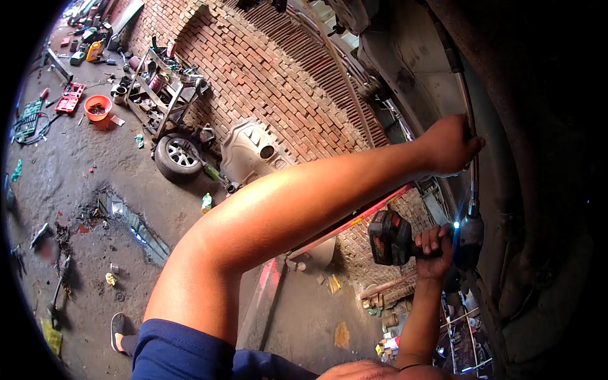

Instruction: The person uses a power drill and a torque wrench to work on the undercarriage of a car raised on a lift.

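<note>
My left hand (455,144) is closed around a long metal extension bar (474,183) that runs up along the dark underside of a vehicle (418,63). Lower down, my right hand (433,253) grips the handle of a black cordless impact wrench (468,244) with a black-and-red battery (389,235). The bar's lower end meets the wrench's head, where a small work light shines. My left arm, in a short blue sleeve, stretches across the middle of the view.
A brick wall (234,63) stands behind. A loaded metal cart (152,95), wheel with tyre (177,156), grey panel (250,149), orange bucket (98,117) and scattered tools lie at left. A lift beam (266,304) crosses below my arm. Dark chassis parts crowd the right.
</note>
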The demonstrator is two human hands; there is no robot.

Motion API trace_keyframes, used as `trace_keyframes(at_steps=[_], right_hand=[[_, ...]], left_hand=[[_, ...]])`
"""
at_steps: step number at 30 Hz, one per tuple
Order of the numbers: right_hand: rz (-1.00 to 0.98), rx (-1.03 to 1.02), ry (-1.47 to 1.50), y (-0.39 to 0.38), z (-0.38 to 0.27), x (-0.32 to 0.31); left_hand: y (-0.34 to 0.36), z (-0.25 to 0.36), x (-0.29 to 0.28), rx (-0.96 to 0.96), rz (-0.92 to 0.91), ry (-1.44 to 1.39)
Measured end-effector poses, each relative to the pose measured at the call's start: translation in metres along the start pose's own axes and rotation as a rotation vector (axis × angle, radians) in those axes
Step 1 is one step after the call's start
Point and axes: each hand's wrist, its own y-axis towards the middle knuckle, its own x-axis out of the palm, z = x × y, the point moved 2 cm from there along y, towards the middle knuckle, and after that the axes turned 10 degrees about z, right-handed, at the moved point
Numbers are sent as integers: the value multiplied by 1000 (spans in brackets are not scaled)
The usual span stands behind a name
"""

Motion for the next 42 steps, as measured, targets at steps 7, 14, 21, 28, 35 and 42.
trace_keyframes(at_steps=[7, 14, 21, 28, 35, 42], right_hand=[[66, 4, -9, -3, 2, 6], [26, 13, 6, -5, -3, 9], [36, -18, -20, -5, 1, 10], [34, -19, -14, -3, 3, 11], [25, 7, 9, -3, 3, 4], [-16, -12, 27, -1, 4, 7]], left_hand=[[-4, 2, 1, 8, 56, -41], [-6, 9, 0, -39, -17, 37], [-6, 7, -3, -73, -30, 20], [-2, -2, -1, -7, 66, -38], [-5, 4, -5, -45, 5, 58], [-2, 0, -2, 4, 51, -14]])
